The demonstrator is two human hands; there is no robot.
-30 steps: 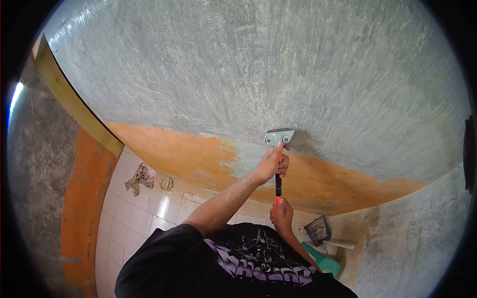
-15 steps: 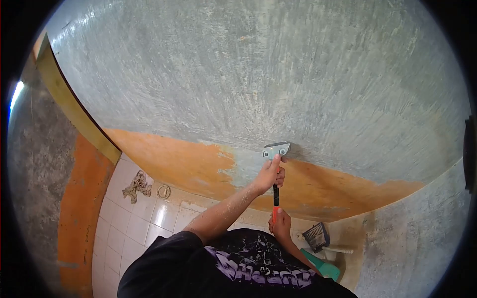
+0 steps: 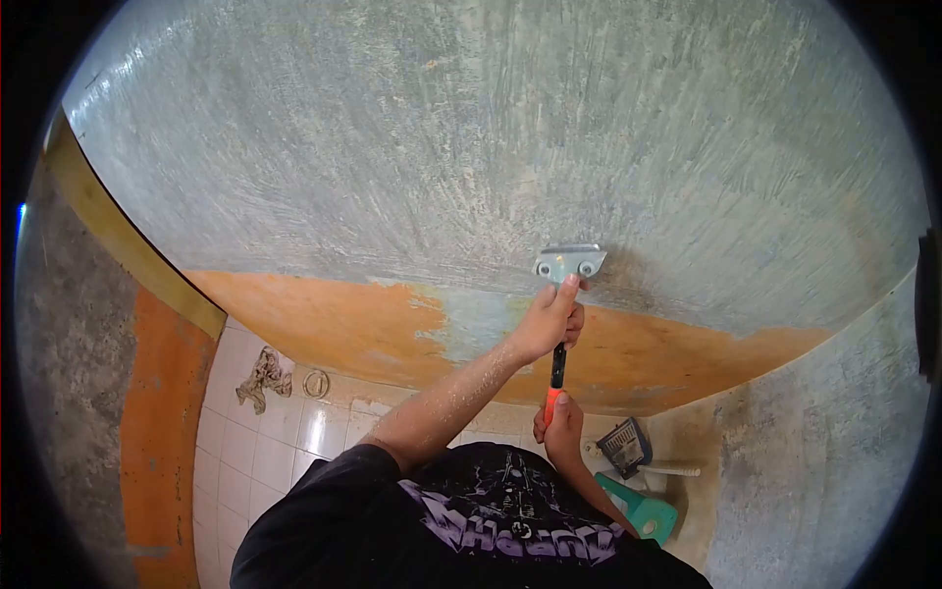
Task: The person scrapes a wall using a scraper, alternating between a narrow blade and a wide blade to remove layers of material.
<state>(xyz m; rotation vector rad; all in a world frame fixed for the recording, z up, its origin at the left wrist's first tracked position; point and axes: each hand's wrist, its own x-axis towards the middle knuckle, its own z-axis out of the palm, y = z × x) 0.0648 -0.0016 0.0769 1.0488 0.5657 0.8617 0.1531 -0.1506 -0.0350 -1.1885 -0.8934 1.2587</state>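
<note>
I hold a wall scraper with a red and black handle and a wide metal head (image 3: 568,263) with two screws, its blade edge at the grey scraped part of the wall (image 3: 442,167). My left hand (image 3: 552,322) is wrapped round the handle just below the head, thumb laid up along it. Lower down, my right hand (image 3: 561,424) is closed round the red end of the handle (image 3: 554,401), near my chest. Below the grey area runs a band of orange paint (image 3: 324,312) with a ragged edge and a bare patch behind my left hand.
On the white tiled floor (image 3: 240,442) lie a crumpled rag (image 3: 265,380) and a ring-shaped roll (image 3: 316,383). To the lower right are a dark slotted tray (image 3: 624,447), a white stick-like piece (image 3: 675,472) and a green object (image 3: 645,514). A yellowish door frame (image 3: 132,240) stands left.
The scraper and both hands have moved up and a little to the right along the wall. Both hands keep their hold. The camera view has shifted slightly.
</note>
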